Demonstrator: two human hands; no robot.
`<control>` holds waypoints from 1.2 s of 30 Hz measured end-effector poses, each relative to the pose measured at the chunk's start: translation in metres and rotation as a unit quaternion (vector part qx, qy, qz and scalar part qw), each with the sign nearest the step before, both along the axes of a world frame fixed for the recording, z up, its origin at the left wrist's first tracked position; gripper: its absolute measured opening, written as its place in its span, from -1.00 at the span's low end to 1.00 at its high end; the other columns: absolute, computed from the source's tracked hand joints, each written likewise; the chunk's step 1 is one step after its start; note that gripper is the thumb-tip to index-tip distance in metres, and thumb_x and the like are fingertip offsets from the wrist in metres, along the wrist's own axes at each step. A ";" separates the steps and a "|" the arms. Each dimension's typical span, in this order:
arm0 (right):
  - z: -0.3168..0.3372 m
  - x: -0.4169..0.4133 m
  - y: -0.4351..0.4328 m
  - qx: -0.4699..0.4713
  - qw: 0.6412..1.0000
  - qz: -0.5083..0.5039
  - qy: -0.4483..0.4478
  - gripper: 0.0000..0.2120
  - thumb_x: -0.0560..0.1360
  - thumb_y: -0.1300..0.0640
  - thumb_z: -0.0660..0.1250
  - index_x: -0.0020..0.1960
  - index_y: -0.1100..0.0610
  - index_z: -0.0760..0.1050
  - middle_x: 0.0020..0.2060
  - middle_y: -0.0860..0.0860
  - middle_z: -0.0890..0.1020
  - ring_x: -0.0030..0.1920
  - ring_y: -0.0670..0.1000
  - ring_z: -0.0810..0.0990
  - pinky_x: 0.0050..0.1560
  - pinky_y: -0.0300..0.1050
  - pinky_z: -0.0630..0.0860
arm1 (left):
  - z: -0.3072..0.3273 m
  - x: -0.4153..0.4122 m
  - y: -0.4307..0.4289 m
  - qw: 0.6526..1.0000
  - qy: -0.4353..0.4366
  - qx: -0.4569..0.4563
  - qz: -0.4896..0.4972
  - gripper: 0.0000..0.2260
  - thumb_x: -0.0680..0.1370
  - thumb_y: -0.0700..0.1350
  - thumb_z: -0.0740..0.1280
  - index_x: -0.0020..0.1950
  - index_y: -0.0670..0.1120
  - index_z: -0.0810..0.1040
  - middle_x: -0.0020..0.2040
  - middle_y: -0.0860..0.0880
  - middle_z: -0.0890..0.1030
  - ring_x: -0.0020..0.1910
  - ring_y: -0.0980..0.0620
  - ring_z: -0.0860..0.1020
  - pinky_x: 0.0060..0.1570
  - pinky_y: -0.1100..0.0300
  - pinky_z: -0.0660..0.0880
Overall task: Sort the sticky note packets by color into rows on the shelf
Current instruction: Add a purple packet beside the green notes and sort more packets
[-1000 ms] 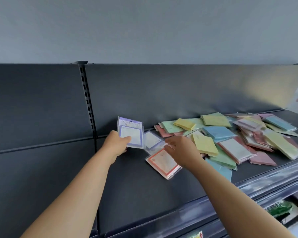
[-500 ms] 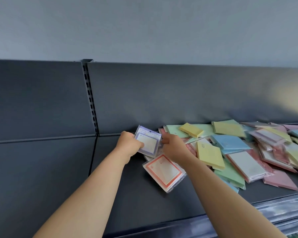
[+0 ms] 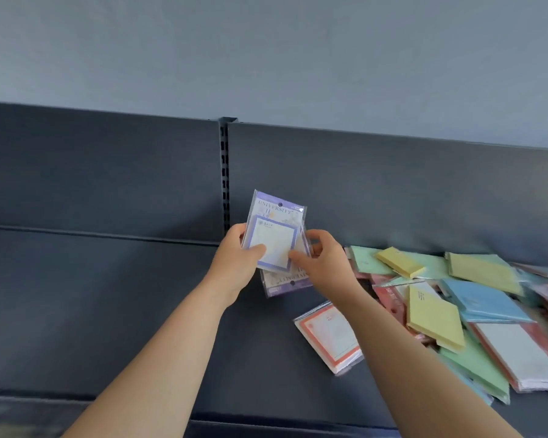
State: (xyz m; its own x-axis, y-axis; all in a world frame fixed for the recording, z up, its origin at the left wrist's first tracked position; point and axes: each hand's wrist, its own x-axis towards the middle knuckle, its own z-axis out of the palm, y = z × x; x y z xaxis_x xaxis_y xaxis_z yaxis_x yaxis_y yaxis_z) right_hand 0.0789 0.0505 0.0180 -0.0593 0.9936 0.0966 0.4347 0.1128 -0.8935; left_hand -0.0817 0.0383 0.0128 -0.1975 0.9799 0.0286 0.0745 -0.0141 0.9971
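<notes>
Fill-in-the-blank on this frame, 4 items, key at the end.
1. The left hand and right hand grip packets with a ____ border.
2. The front one's header reads ____.
3. The loose pile lies on the shelf to the hands' ____.
4. The small pad lying on the green packet at the pile's back is ____.
Missing words: purple; UNIVERSITY; right; yellow.

One wide-angle camera on the person's head faces the shelf [image 3: 133, 327] and its back panel [image 3: 393, 191] head-on. It sits within arm's reach.
</notes>
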 end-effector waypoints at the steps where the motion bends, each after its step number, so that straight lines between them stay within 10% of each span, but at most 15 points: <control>1: -0.001 -0.007 -0.001 0.005 1.000 0.006 0.010 -0.58 0.50 0.04 0.39 0.30 0.02 0.33 -0.01 -0.09 0.56 -0.13 -0.12 0.59 -0.36 -0.34 0.52 | 0.001 -0.007 -0.007 1.000 -0.001 -0.003 -0.006 -0.67 0.56 -0.27 0.24 0.27 0.03 0.40 0.14 0.07 0.59 0.11 0.02 0.58 0.09 0.00 0.58; 12: 0.003 -0.111 -0.020 0.001 0.995 0.065 0.070 -0.62 0.43 0.14 0.46 0.19 0.09 0.41 -0.09 0.01 0.63 -0.12 0.03 0.67 -0.08 0.08 0.64 | 0.009 -0.113 -0.065 0.999 0.013 -0.023 0.047 -0.61 0.53 -0.35 0.25 0.32 -0.05 0.43 0.18 -0.01 0.61 0.09 0.00 0.62 -0.06 0.11 0.63; 26: -0.003 -0.345 -0.075 -0.002 0.990 0.134 0.040 -0.66 0.43 0.16 0.39 0.19 0.13 0.47 -0.04 0.00 0.64 -0.10 0.00 0.62 -0.35 -0.29 0.39 | 0.019 -0.333 -0.150 0.985 0.114 -0.044 0.125 -0.67 0.49 -0.35 0.30 0.17 -0.03 0.55 0.12 0.03 0.64 0.10 0.02 0.60 0.14 -0.04 0.56; 31: -0.009 -0.412 -0.094 -0.010 0.991 0.129 0.045 -0.80 0.44 0.20 0.40 0.05 0.15 0.50 -0.15 -0.02 0.63 -0.19 -0.03 0.59 -0.33 -0.26 0.42 | 0.016 -0.402 -0.164 0.981 0.120 -0.051 0.141 -0.74 0.51 -0.35 0.31 0.14 -0.11 0.53 0.09 0.01 0.63 0.05 0.04 0.60 -0.15 0.27 0.50; 36: -0.016 -0.455 -0.094 -0.013 0.993 0.119 0.008 -0.84 0.41 0.14 0.46 -0.06 0.16 0.55 -0.29 -0.02 0.60 -0.33 -0.05 0.53 -0.34 -0.23 0.40 | 0.007 -0.450 -0.157 0.976 0.141 -0.063 0.152 -0.82 0.45 -0.38 0.29 0.00 -0.18 0.48 -0.16 0.12 0.65 -0.02 -0.10 0.62 -0.11 0.08 0.40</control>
